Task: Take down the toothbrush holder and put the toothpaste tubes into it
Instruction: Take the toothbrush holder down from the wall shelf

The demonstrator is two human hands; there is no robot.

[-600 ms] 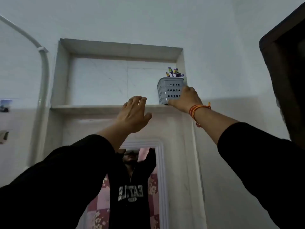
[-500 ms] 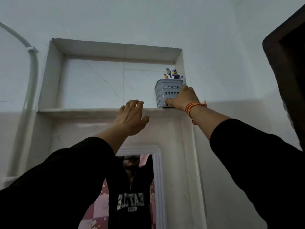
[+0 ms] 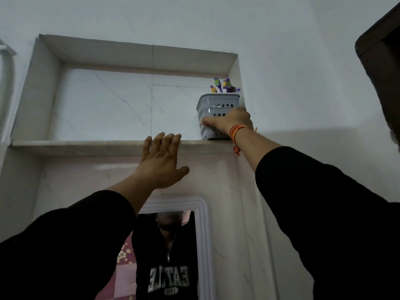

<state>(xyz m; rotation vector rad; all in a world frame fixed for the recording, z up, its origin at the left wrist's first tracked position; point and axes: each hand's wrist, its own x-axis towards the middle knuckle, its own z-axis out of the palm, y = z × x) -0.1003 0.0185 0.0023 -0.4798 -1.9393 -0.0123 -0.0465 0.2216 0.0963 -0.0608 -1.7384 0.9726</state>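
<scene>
Holder, grey and perforated, is seen upright at the right end of the niche ledge, against the niche's right wall, with purple brushes standing in it. The right hand is wrapped around its lower front, fingers curled across the face; the base is seated on the ledge. The left hand is spread open, empty, fingertips laid on the ledge edge just left of the holder. An orange thread is worn on the right wrist. A mirror is set below.

Toothbrush holder sits tight against the niche's right wall; ledge leftward lies open.
</scene>
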